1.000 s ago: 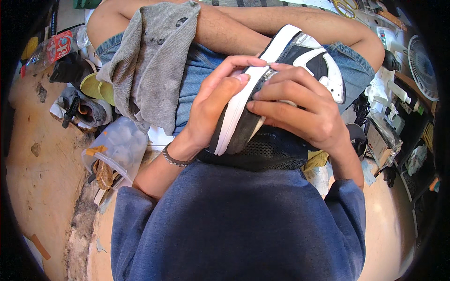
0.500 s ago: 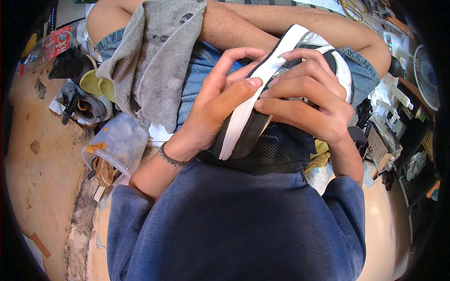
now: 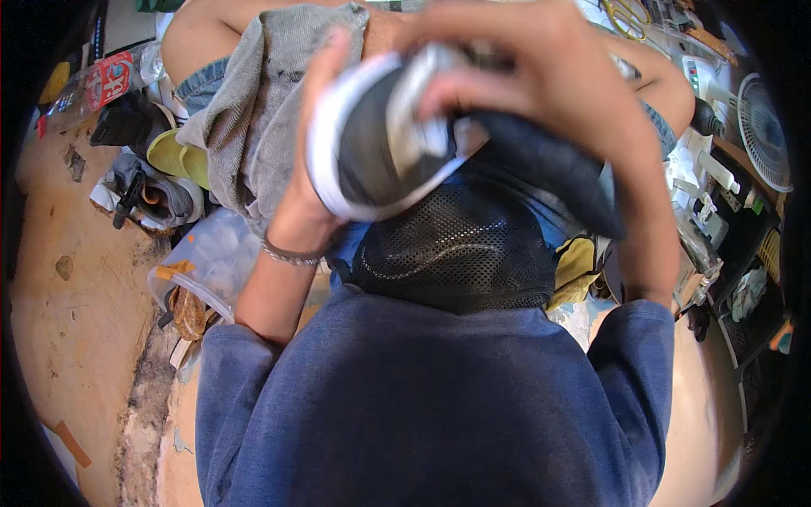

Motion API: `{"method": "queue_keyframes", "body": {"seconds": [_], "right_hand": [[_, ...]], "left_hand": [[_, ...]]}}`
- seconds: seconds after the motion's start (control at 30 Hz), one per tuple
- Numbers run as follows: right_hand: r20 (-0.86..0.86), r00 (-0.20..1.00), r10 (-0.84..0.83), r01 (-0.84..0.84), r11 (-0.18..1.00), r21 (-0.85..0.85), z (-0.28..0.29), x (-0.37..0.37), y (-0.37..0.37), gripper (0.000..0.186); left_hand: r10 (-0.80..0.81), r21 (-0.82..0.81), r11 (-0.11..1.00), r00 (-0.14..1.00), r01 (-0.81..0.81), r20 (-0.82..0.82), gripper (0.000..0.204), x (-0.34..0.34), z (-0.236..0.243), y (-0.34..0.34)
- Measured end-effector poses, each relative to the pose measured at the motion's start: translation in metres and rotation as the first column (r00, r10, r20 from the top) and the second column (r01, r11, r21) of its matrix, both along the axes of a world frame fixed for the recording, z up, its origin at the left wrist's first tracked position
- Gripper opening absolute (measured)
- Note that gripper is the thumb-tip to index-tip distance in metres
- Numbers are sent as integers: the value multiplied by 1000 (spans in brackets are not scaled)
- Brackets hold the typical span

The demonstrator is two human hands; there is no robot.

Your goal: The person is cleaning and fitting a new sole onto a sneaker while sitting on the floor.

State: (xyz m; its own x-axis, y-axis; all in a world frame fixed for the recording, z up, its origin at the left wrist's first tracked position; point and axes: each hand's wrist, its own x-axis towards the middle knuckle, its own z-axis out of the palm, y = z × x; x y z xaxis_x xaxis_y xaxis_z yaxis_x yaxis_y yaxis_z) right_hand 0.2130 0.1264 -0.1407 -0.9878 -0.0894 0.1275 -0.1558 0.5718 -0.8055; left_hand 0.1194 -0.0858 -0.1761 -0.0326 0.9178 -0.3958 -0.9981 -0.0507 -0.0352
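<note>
A white, black and grey sneaker (image 3: 365, 139), smeared by motion, is held up above my lap. My left hand (image 3: 311, 182) is closed round its white-edged end, the thumb pointing up along the side. Over its upper side curls my right hand (image 3: 541, 63), also blurred, with fingers against the light grey part. Below my right wrist a dark rounded piece (image 3: 549, 165) stretches to the right; whether it belongs to the sneaker I cannot tell. A black mesh bag (image 3: 456, 253) lies in my lap beneath, and a grey cloth (image 3: 253, 127) drapes over my left leg.
To the left are a grey shoe (image 3: 160, 190), a yellow-green item (image 3: 177, 156), a clear plastic tub (image 3: 211, 262) and a plastic bottle (image 3: 97, 84) with a red label. A white fan (image 3: 763, 131) stands at the right beside cluttered shelves. Yellow-handled scissors (image 3: 627, 17) lie at the far right.
The sneaker has been turned over and moved left, from its sole edge upright to its upper in view. My right hand has moved up and across it. The mesh bag is more exposed.
</note>
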Motion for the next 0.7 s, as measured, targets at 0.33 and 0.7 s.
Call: {"method": "queue_keyframes", "body": {"seconds": [0.33, 0.7], "right_hand": [[508, 673, -538, 734, 572, -366, 7, -3, -7, 56], [-146, 926, -349, 325, 932, -162, 88, 69, 26, 41]], "left_hand": [[-64, -88, 992, 236, -94, -970, 63, -25, 9, 1], [-49, -80, 992, 279, -102, -959, 51, -10, 68, 9]]}}
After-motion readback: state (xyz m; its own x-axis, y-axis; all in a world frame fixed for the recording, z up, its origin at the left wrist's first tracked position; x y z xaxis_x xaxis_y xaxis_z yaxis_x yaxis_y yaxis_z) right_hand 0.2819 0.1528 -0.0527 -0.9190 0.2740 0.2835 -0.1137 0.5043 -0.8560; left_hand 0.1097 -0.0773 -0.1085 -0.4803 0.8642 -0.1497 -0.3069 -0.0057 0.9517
